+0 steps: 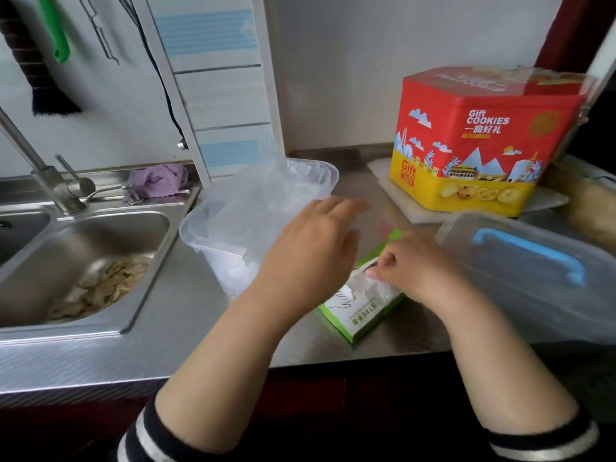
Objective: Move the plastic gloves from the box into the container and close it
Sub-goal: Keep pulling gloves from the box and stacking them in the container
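A green-and-white glove box point(361, 313) lies on the steel counter, with crumpled clear plastic gloves point(363, 285) bulging from its torn top. My right hand point(411, 266) pinches those gloves at the opening. My left hand point(316, 243) hovers between the box and the container, fingers spread and relaxed; motion blur hides whether a thin film is under it. The clear plastic container point(320, 176) stands left of the box and holds a loose heap of gloves point(253, 208). Its clear lid with a blue handle point(533, 261) lies at the right.
A red and yellow cookie tin point(480, 141) stands on a white board at the back right. A steel sink point(76, 261) with peelings and a faucet point(43, 168) is at the left, a purple cloth point(160, 180) behind it. The counter's front edge runs below the box.
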`<state>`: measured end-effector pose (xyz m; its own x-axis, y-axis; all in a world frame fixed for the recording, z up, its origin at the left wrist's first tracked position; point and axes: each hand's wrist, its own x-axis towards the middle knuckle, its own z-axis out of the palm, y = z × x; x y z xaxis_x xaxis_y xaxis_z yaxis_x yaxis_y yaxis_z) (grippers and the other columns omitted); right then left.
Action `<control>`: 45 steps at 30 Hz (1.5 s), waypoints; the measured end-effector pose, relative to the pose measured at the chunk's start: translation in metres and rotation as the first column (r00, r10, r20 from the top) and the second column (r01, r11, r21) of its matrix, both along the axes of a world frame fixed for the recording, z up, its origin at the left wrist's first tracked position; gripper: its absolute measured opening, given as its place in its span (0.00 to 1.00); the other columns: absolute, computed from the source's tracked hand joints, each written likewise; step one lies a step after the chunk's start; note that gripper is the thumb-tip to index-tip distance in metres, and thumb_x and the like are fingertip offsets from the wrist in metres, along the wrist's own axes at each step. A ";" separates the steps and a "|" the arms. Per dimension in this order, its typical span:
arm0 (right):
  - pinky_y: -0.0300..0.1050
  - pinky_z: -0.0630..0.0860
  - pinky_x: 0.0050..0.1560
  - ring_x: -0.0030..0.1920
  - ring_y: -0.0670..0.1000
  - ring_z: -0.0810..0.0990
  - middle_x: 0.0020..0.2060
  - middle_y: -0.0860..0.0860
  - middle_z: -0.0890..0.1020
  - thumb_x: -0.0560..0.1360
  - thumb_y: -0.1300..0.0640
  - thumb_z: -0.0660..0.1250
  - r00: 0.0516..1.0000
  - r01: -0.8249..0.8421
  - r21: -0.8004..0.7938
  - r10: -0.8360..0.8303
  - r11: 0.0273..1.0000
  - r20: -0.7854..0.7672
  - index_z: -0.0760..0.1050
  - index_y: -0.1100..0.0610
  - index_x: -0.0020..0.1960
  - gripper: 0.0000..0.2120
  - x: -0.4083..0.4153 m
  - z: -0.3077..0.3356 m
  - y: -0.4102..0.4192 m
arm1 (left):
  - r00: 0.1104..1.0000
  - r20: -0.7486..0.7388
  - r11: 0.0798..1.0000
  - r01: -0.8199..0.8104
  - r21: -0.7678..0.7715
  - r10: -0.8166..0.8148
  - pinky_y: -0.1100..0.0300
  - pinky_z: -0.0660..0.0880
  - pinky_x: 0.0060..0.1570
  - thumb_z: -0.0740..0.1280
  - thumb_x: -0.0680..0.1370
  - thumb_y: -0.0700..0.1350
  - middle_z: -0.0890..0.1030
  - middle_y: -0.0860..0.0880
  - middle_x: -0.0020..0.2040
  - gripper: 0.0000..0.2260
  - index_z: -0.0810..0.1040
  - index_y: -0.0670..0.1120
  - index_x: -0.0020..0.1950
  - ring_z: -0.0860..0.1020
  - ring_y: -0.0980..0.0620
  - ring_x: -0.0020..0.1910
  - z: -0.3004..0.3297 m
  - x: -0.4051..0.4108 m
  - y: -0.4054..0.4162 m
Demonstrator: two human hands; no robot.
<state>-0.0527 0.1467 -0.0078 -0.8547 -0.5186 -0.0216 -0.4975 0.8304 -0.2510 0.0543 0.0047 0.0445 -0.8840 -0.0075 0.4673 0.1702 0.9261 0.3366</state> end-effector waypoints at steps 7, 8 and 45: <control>0.50 0.70 0.59 0.62 0.59 0.70 0.59 0.56 0.71 0.80 0.47 0.59 0.997 0.047 0.137 -0.038 0.989 -0.068 0.77 0.52 0.62 0.17 0.013 -0.018 -0.009 | 0.819 0.571 0.997 0.018 0.071 -0.055 0.53 0.58 0.72 0.67 0.75 0.62 0.57 0.49 0.79 0.43 0.43 0.50 0.80 0.58 0.47 0.76 -0.079 -0.019 0.005; 0.49 0.70 0.58 0.62 0.58 0.70 0.59 0.55 0.71 0.80 0.48 0.59 0.995 0.052 0.159 -0.038 0.986 -0.092 0.77 0.53 0.62 0.16 0.013 -0.017 -0.011 | 0.841 0.539 0.995 0.007 0.097 -0.058 0.52 0.59 0.73 0.66 0.75 0.63 0.57 0.49 0.79 0.44 0.44 0.50 0.80 0.59 0.47 0.76 -0.084 -0.019 0.006; 0.48 0.74 0.62 0.58 0.45 0.76 0.54 0.44 0.76 0.71 0.48 0.70 0.970 -0.233 -0.930 0.002 0.285 -0.243 0.82 0.37 0.43 0.06 0.017 0.054 0.032 | 0.931 -0.261 0.129 0.300 0.945 -0.256 0.62 0.76 0.55 0.69 0.70 0.67 0.82 0.45 0.58 0.30 0.78 0.44 0.60 0.81 0.51 0.58 -0.008 0.005 -0.004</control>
<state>-0.0360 0.1784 0.0461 -0.7098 -0.1705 0.6835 -0.6931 -0.0048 -0.7209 0.0589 0.0005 0.0361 -0.9224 -0.2227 0.3155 0.3665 -0.2469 0.8971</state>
